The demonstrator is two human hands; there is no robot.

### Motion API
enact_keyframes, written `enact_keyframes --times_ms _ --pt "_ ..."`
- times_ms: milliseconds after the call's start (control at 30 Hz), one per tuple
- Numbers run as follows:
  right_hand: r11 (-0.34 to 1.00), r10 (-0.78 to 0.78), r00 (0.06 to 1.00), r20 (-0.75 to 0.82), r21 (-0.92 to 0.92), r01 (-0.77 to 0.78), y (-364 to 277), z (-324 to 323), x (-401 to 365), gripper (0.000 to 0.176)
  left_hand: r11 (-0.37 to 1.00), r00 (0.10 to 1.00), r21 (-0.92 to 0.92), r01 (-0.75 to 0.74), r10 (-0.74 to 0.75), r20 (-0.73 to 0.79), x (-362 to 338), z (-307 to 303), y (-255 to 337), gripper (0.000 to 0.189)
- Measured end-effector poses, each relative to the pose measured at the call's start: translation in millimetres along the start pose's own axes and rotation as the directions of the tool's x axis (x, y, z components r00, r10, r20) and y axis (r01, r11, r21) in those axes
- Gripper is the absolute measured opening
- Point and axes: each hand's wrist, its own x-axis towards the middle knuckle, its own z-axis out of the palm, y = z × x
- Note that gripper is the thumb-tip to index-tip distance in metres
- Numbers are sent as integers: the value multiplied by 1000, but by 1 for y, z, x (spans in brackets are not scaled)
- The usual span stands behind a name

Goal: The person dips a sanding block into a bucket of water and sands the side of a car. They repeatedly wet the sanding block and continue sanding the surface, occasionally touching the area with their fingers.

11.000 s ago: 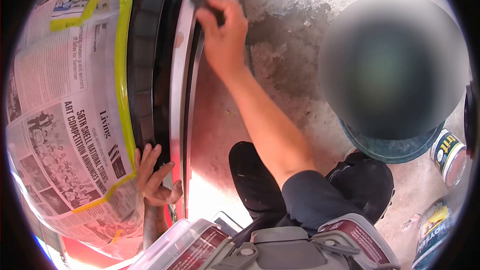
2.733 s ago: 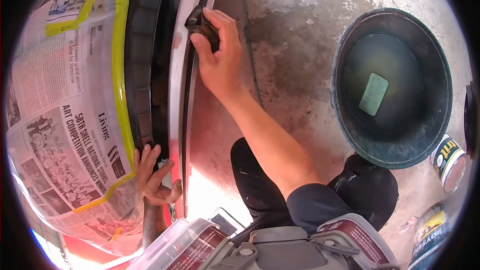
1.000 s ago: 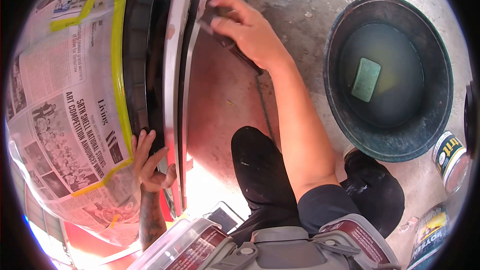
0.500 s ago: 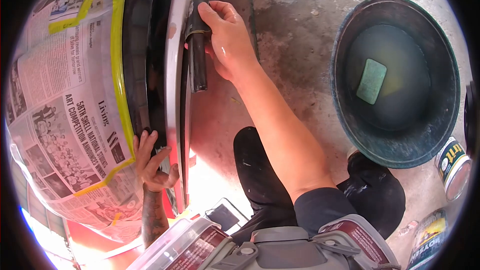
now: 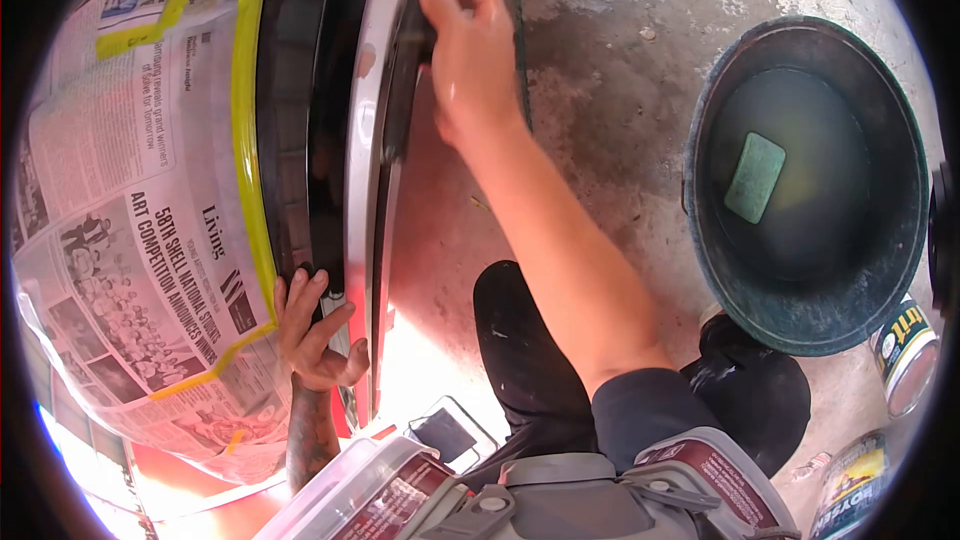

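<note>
Pinching what looks like a dark pad (image 5: 408, 65), blurred, right hand (image 5: 472, 60) has it along the right edge of the silver panel (image 5: 364, 130); left hand (image 5: 314, 342) spread on black trim (image 5: 328, 150). Best kept flat, pressure even.

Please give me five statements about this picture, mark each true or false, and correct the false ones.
1. The green block lies inside the dark tub. True.
2. The left hand holds the green block. False: it is open near the yellow tape.
3. The right hand holds a dark object. True.
4. The dark tub stands between the two hands. False: it is to the right of both.
5. The yellow tape runs along the newspaper. True.
</note>
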Motion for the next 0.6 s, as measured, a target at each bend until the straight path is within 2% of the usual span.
enact_keyframes --times_ms 33,67,167,267,367,467,600 --pt "997 -75 997 -11 -25 75 -4 4 9 33 1000 1000 0 3 -3 1 0 0 0 34" --pt "997 -10 1000 6 -78 10 -10 3 16 32 1000 1000 -1 7 -7 3 0 0 0 34" --pt "997 76 997 -27 -19 -77 -21 6 2 32 1000 1000 -8 10 -10 12 0 -2 0 34" --pt "988 153 988 4 -32 -153 -17 2 -13 30 1000 1000 -7 0 0 5 0 -1 -1 35" --pt "991 131 991 -15 23 -131 -22 6 4 32 1000 1000 -3 6 -6 7 0 -1 0 35" --pt "978 172 983 67 105 -178 -23 4 23 30 1000 1000 -5 6 -6 12 -1 -1 0 35" --pt "986 157 988 4 60 -157 -21 4 6 26 1000 1000 -10 -6 6 4 0 -1 -2 35"
